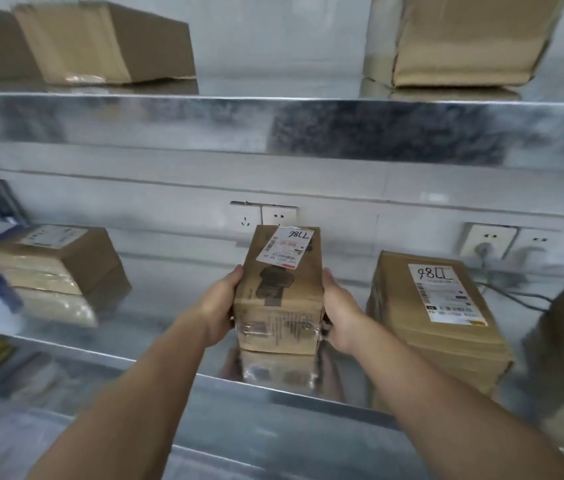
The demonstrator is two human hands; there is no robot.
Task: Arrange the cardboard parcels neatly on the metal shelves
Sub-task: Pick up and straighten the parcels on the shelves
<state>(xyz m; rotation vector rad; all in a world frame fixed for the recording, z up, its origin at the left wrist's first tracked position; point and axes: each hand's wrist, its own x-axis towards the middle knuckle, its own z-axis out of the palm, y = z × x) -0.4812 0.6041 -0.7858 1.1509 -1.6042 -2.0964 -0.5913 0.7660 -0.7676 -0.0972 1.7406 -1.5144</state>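
Placement unfinished: left hand (220,306) and right hand (341,313) fingers (328,277) clamp small brown cardboard parcel (280,289) on shiny metal shelf (169,306); neighbouring parcels (439,320) already shelved.

The white label (285,247) on the middle parcel (278,292) is showing a number handwritten in black marker, upside down from here and reading 7786. The small print under it is blurring past reading. The second label (446,294) on the right-hand parcel (412,327) is carrying what looks like the same handwritten 7786, also upside down, above barcodes. The sticker (53,235) on the left parcel (76,268) is too blurred to read.
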